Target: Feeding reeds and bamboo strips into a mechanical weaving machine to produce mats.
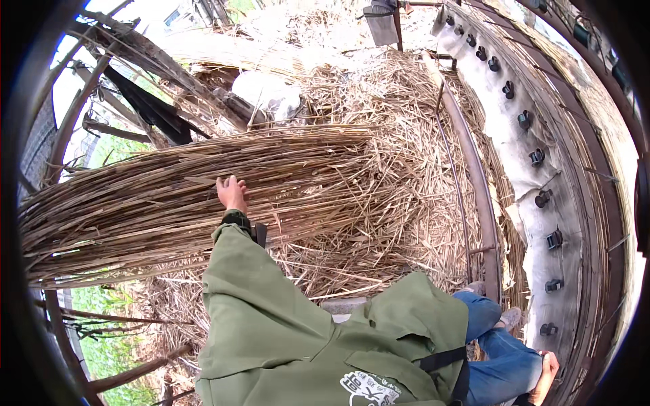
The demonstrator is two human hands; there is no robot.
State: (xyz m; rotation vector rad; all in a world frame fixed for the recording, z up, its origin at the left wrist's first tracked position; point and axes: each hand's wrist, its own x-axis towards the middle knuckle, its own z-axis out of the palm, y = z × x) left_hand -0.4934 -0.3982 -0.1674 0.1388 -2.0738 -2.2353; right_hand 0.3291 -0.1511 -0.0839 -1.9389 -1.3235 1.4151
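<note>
My left hand (232, 195) reaches out over a long bundle of dry brown reeds (156, 186), its fingers apart and slightly bent, near or on the top stalks. The reeds run from the left rim toward the middle, leafy litter at their right end. At the lower right, my right hand (546, 374) is beside my blue-jeaned knee (504, 372). Its fingers are partly hidden, so I cannot tell if it holds anything. Close to it, a row of black spool-like pieces (554, 285) lines a pale cloth-like strip (535, 223).
Rusty metal bars (479, 196) curve between the straw litter (413, 162) and the strip. Rough wooden poles (156, 61) with a black cloth (152, 101) stand at the upper left. A white sack (261, 91) lies behind the reeds. A grey container (381, 26) hangs at the top.
</note>
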